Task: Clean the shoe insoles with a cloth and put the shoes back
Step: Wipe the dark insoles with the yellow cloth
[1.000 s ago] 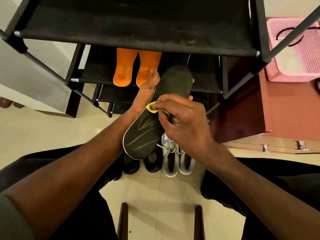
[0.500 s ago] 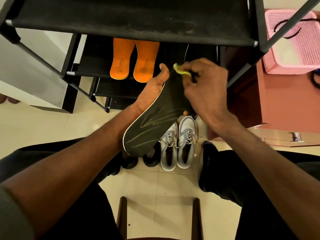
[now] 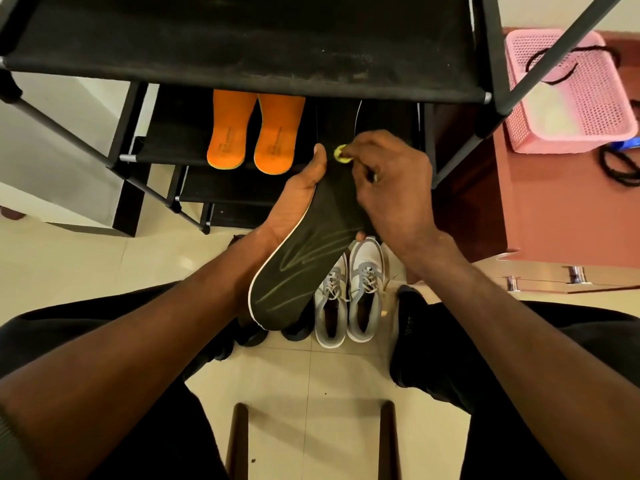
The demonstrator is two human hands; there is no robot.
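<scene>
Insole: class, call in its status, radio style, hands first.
Left hand holds insole from beneath. Right hand pinches cloth at its toe end. Grey shoes wait on floor below. Nothing in the way.

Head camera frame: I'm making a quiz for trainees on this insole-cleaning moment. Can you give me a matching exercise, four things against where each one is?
Things:
1. black insole
2. yellow cloth
3. orange insoles
4. grey sneakers

Places:
A. on the floor, side by side
B. on a shelf of the shoe rack
C. pinched in the right hand
D. held in the left hand

Pairs: 1-D, 2-C, 3-B, 4-A
</scene>
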